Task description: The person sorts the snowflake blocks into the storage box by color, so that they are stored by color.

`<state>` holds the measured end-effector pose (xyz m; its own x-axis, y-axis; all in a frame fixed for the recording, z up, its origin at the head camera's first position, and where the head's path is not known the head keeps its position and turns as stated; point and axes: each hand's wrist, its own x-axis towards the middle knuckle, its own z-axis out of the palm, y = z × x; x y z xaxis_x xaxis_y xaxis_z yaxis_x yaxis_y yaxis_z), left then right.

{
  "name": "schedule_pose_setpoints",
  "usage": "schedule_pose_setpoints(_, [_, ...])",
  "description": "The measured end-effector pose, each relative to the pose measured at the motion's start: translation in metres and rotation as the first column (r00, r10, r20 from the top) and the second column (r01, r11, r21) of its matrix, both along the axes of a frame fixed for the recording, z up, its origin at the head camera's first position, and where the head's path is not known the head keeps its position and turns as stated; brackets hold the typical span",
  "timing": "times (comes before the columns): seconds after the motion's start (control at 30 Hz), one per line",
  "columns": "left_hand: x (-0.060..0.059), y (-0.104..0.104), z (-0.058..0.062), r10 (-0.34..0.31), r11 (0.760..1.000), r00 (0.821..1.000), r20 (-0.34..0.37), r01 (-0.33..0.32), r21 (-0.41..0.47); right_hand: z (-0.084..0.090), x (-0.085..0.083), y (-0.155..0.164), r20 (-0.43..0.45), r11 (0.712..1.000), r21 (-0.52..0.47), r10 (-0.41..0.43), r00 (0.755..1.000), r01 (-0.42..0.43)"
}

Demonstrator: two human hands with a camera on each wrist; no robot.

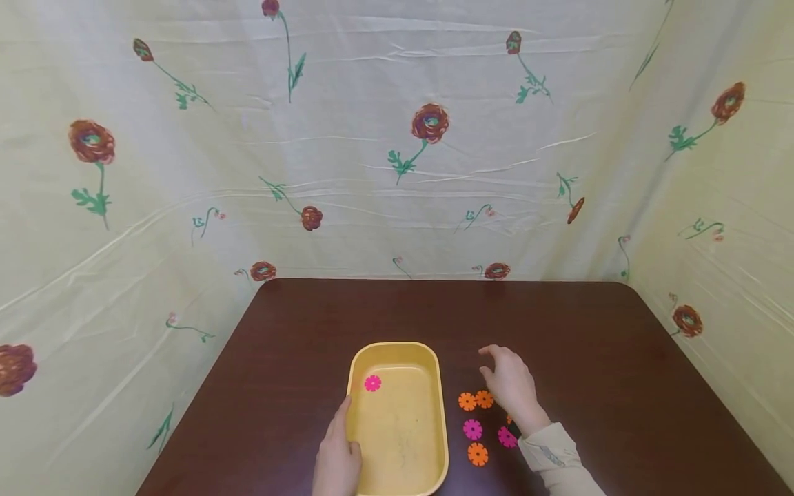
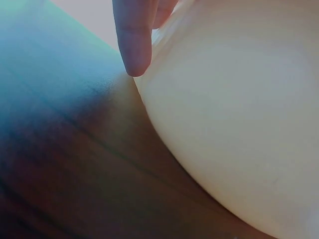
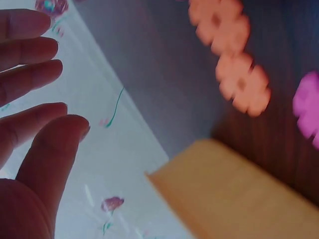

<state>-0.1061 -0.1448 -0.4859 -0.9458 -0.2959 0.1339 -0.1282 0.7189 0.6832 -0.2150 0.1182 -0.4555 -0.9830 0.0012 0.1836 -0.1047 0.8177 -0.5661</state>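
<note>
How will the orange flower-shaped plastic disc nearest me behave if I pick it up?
The orange flower-shaped plastic disc lies flat on the dark wooden table, so it probably won't roll. It looks thin and small, likely light and stiff, perhaps fiddly to pinch.

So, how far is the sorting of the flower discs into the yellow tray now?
One pink disc lies in the yellow tray. The left hand rests on the tray's edge; the right hand hovers empty over the orange discs. At least five discs remain on the table.

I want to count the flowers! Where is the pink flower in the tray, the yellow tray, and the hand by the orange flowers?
pink flower (image 1: pixel 372 383): head view, its middle.
yellow tray (image 1: pixel 443 413): head view, its right rim.
right hand (image 1: pixel 511 386): head view, back of the hand.
</note>
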Motion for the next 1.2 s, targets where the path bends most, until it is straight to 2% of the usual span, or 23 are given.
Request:
schedule_pose_setpoints(0.47, [0.002, 0.003, -0.004, 0.006, 1.0, 1.0, -0.004, -0.006, 0.005, -0.028, 0.009, 0.019, 0.104, 0.999, 0.051, -0.004, 0.995, -0.002])
schedule_pose_setpoints(0.9, [0.009, 0.009, -0.005, 0.011, 1.0, 1.0, -0.018, -0.011, -0.002, -0.045, 0.013, 0.025, 0.07, 0.994, 0.101, 0.037, 0.997, -0.044])
schedule_pose_setpoints(1.07, [0.014, 0.014, -0.005, 0.025, 1.0, 0.999, -0.024, -0.025, -0.01, -0.048, 0.013, 0.03, 0.044, 0.991, 0.123, 0.047, 0.998, -0.052])
schedule_pose_setpoints(1.2, [0.017, 0.017, -0.005, 0.029, 1.0, 0.999, -0.025, -0.029, -0.008, -0.046, 0.012, 0.033, 0.059, 0.988, 0.137, 0.065, 0.996, -0.072])
